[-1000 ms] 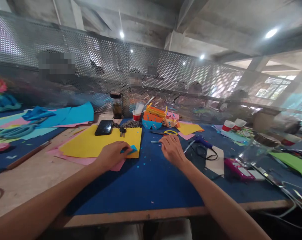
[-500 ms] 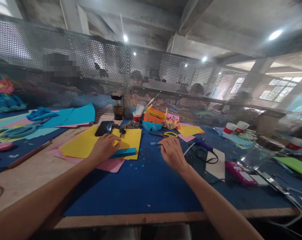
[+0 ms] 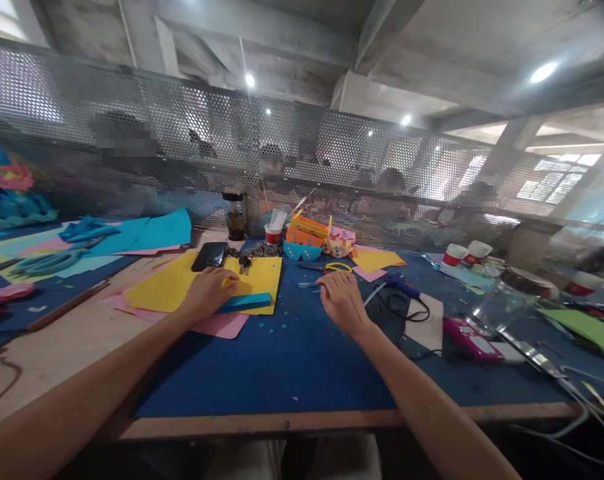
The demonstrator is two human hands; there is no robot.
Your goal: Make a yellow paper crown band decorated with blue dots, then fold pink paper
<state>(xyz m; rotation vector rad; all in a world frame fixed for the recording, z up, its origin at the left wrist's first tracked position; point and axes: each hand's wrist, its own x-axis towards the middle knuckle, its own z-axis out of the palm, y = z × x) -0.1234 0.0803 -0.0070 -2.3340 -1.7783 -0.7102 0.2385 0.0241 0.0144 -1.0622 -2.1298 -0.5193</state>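
My left hand (image 3: 209,292) lies on a yellow paper sheet (image 3: 162,287), its fingers curled, with a small fold of the yellow paper at the fingertips. A folded blue paper strip (image 3: 245,302) lies just right of that hand, on the yellow sheet and a pink sheet (image 3: 222,325). My right hand (image 3: 339,303) rests palm down on the blue mat (image 3: 292,360) with fingers stretched forward and nothing in them. Its fingertips are next to a small blue-tipped stick (image 3: 307,285). Yellow-handled scissors (image 3: 339,267) lie just beyond.
A black phone (image 3: 209,256) sits on the yellow sheet's far edge, with keys beside it. Folded paper crafts (image 3: 312,240), a red cup (image 3: 273,233) and a dark jar (image 3: 235,213) stand further back. A glue gun (image 3: 402,285) and a pink device (image 3: 469,331) lie to the right. People sit behind a perforated screen (image 3: 332,160).
My left hand has let go of the blue paper piece, which now lies flat as a strip, and has moved up onto the yellow sheet. My right hand has barely shifted.
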